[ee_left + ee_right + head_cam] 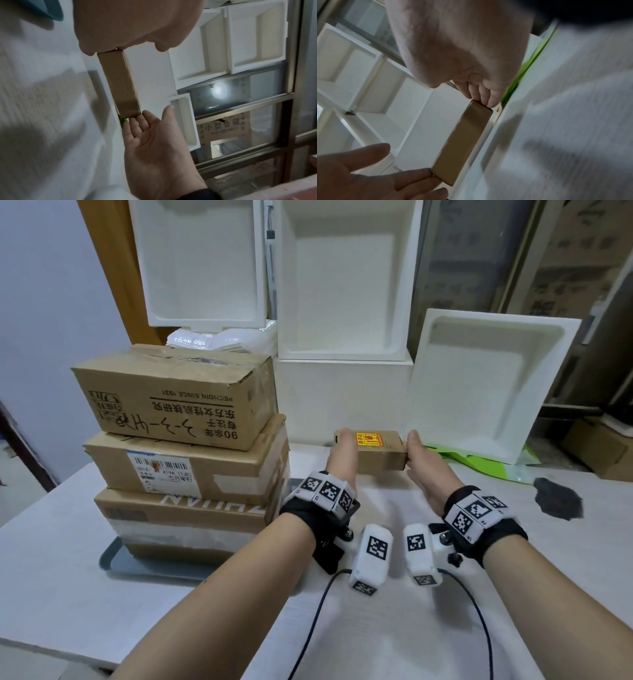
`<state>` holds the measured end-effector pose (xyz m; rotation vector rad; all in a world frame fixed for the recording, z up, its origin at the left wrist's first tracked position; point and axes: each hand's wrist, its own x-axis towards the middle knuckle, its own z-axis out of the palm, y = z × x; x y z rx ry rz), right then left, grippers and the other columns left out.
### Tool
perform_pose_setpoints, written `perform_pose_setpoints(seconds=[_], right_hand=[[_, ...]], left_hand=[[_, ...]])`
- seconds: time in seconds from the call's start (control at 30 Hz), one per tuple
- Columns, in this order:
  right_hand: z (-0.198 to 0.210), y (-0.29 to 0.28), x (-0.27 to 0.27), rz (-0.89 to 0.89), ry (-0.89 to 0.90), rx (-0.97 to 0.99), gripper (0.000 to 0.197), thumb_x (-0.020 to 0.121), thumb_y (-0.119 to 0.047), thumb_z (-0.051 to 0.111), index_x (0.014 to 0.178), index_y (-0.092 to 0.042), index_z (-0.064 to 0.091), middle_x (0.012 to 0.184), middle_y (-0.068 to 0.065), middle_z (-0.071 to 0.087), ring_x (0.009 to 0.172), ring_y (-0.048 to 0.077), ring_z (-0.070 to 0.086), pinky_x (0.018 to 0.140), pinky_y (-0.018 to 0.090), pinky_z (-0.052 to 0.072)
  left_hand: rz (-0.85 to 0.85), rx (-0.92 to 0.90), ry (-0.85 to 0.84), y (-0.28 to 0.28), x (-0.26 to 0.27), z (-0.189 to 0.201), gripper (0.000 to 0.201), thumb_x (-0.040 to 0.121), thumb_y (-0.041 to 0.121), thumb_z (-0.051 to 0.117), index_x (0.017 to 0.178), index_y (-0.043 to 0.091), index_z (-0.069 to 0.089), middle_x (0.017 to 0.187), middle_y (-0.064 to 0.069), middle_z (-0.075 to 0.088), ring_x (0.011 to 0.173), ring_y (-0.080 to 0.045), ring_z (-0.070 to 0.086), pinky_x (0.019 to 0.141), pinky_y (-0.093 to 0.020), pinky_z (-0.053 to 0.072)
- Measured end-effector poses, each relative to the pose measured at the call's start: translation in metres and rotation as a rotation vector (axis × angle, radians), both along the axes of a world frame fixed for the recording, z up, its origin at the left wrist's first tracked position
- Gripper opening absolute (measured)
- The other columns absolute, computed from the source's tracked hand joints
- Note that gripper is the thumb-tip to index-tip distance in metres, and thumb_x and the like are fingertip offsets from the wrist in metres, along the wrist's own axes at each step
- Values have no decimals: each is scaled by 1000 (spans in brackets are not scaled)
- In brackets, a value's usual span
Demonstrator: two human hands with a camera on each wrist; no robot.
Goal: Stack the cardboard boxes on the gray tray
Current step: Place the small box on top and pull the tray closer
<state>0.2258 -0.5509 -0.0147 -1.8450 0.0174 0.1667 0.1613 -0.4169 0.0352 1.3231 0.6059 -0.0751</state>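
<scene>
Presently three cardboard boxes on gray tray, one small box between two hands

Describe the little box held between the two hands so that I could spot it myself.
Start from the tall stack of three brown cardboard boxes on the gray tray, then look right. In front of the white foam lids is a small flat brown cardboard box. Only it has a yellow-and-red sticker on top.
</scene>
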Motion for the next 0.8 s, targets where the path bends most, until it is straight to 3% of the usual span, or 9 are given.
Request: perform_pose_setpoints(seconds=[0.07, 0.2, 0.33, 0.4, 0.47, 0.53, 0.57, 0.7, 0.8], right_hand=[[18, -5, -13, -36, -84, 3, 83, 83, -76, 28, 132, -15, 57, 130, 1, 59, 124, 21, 52, 112, 42, 37], [50, -13, -32, -97, -194, 9, 66, 93, -66, 29, 121, -16, 63, 121, 3, 62, 117, 26, 57, 107, 39, 40], [92, -7, -57, -131, -247, 25, 56, 94, -64, 29, 114, -23, 61, 120, 0, 59, 115, 25, 56, 100, 35, 39], [111, -2, -69, -144, -272, 20, 68, 91, -68, 28, 123, -18, 61, 126, 0, 59, 119, 26, 54, 105, 37, 39], [127, 3, -81, -152, -291, 6, 74, 89, -70, 26, 131, -18, 58, 132, 0, 58, 122, 25, 53, 108, 40, 37], [141, 8, -95, -160, -324, 20, 74, 89, -70, 26, 133, -17, 56, 133, 2, 58, 122, 25, 53, 110, 41, 37], [147, 11, -103, -160, -341, 30, 73, 90, -69, 27, 132, -17, 57, 132, 2, 60, 121, 23, 53, 110, 41, 38], [171, 19, -132, -189, -402, 24, 82, 85, -74, 26, 130, -13, 57, 130, 2, 60, 118, 23, 55, 108, 43, 40], [189, 25, -155, -210, -419, 14, 77, 89, -71, 26, 130, -14, 57, 125, 3, 59, 116, 25, 56, 104, 40, 40]], left_hand=[[-18, -8, -55, -6, -13, 14, 29, 101, 44, 33, 95, 20, 47, 86, 2, 42, 74, -13, 40, 79, -22, 27], [-66, 1, -222, -14, -38, 42, 42, 102, 45, 29, 127, 20, 52, 89, 11, 49, 79, -3, 45, 84, -19, 26], [-111, -3, -259, -9, -67, 74, 50, 101, 51, 31, 141, 22, 39, 123, 2, 43, 127, -15, 38, 104, -27, 23], [-130, -16, -252, -3, -85, 95, 48, 99, 55, 35, 135, 24, 40, 142, -5, 42, 126, -19, 40, 102, -27, 25], [-140, -30, -270, 1, -99, 113, 48, 98, 57, 33, 132, 24, 42, 128, -3, 49, 105, -15, 51, 96, -26, 26], [-142, -28, -294, 4, -115, 131, 35, 99, 56, 32, 108, 24, 42, 93, 8, 44, 69, -7, 40, 85, -23, 21], [-131, -26, -311, 6, -121, 138, 34, 100, 55, 31, 99, 22, 40, 83, 11, 39, 63, -5, 33, 83, -23, 18], [-122, 2, -390, 15, -137, 159, 34, 99, 54, 35, 99, 20, 38, 76, 10, 36, 64, -3, 31, 85, -24, 18], [-130, -2, -442, 25, -151, 170, 36, 97, 55, 36, 83, 23, 46, 78, 5, 44, 68, -4, 37, 81, -23, 24]])
